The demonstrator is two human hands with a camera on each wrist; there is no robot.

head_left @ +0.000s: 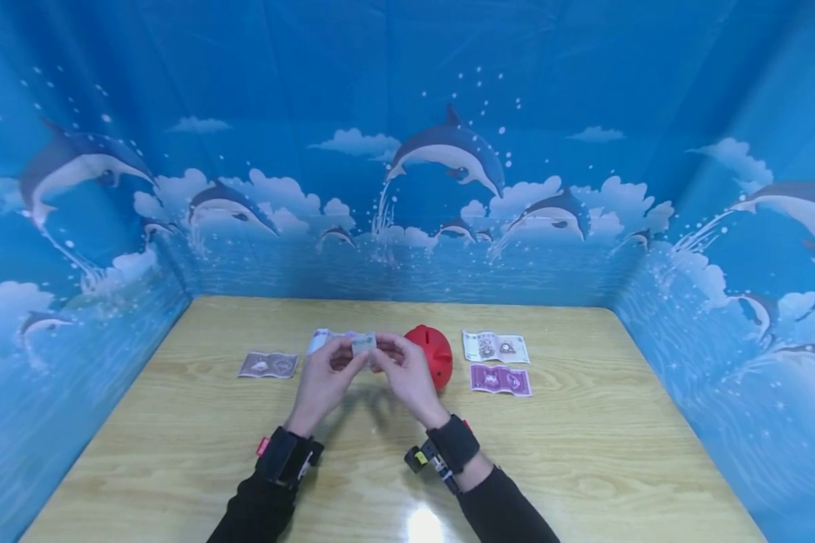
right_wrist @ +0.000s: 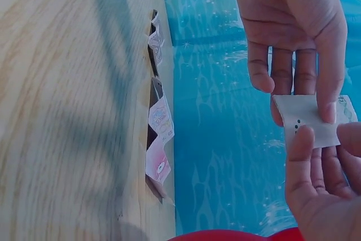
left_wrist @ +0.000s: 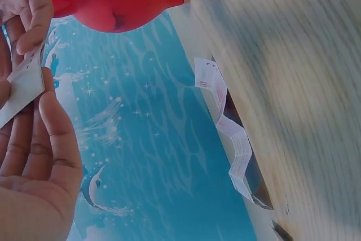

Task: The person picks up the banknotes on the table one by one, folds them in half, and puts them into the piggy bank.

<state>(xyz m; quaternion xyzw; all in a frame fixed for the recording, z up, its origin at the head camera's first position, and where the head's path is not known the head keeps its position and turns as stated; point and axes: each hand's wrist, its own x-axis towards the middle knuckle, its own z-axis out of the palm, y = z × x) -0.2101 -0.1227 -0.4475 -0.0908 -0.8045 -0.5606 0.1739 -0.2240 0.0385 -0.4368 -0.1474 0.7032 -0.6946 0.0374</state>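
Note:
Both hands meet over the middle of the table, holding a small folded banknote point(head_left: 363, 343) between them. My left hand point(head_left: 324, 381) pinches one side of it with thumb and fingers. Its other side is pinched by my right hand point(head_left: 407, 371). Seen from the right wrist, the folded note point(right_wrist: 310, 118) shows a pale face with a few dark dots and a patch of green print. Just beyond the right hand stands a round red piggy bank point(head_left: 438, 358) with a slot on top, partly hidden by that hand.
A brownish banknote point(head_left: 268, 365) lies left of the hands, and a pale creased one point(head_left: 319, 339) lies behind them, partly covered. Right of the piggy bank are a whitish note point(head_left: 495, 347) and a purple note point(head_left: 500, 380). A blue dolphin curtain point(head_left: 407, 249) encloses the wooden table point(head_left: 584, 452).

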